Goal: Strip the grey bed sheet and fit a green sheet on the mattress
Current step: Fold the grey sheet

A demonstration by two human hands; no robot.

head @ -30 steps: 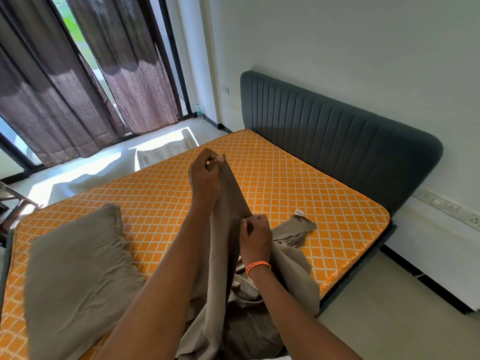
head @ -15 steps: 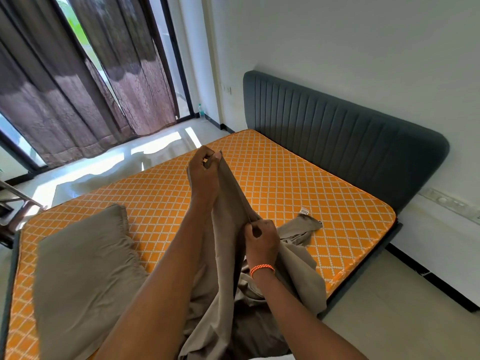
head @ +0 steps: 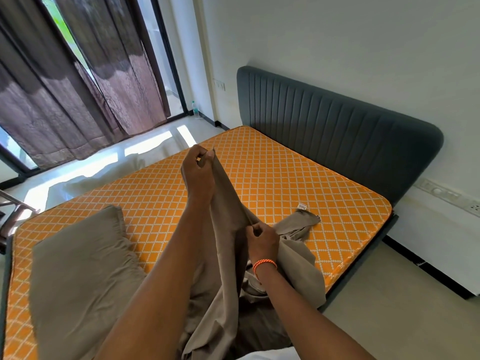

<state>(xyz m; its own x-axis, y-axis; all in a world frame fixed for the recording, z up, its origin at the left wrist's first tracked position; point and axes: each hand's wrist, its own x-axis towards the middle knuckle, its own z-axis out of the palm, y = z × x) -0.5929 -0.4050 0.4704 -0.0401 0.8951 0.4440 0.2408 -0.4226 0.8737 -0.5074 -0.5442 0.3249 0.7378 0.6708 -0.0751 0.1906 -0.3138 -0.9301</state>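
Observation:
The orange diamond-patterned mattress (head: 272,175) lies bare on the bed. A grey-brown sheet (head: 228,216) hangs in front of me, bunched over the mattress's near right edge. My left hand (head: 198,171) is raised and pinches the top edge of the sheet. Lower down, my right hand (head: 262,241), with an orange band at the wrist, grips the same edge. A taut strip of cloth runs between both hands. A pillow in a matching grey-brown cover (head: 83,268) rests on the mattress at the left. No green sheet is visible.
A dark grey padded headboard (head: 337,131) stands against the white wall at right. Brown curtains (head: 78,81) cover the window at the far left. A pale cloth lies on the floor (head: 114,175) beyond the bed. Bare floor (head: 405,315) runs along the bed's right side.
My right hand has slid slightly down and right along the sheet edge, away from my left hand, stretching the cloth. The view has shifted slightly.

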